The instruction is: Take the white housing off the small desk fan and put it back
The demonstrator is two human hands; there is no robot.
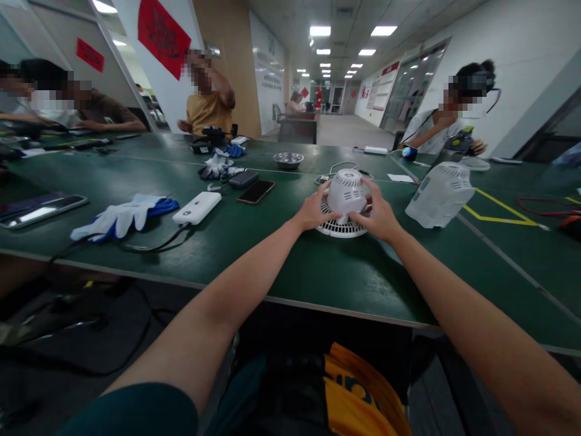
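The person's left hand (314, 209) and right hand (380, 213) grip a domed white plastic vented housing (347, 191) between them, above a round white slotted grille (342, 229) on the green tabletop (322, 272), steadying it, I'd say, and the next move calls for even pressure.

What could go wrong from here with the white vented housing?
The left hand and right hand grip the rounded white housing mostly by fingers and thumbs, so it could slip or twist.

The thumbs sit close above the slotted round grille; a fingertip might get pinched.

A white cable loops just behind, so it could snag if the housing is pushed back.
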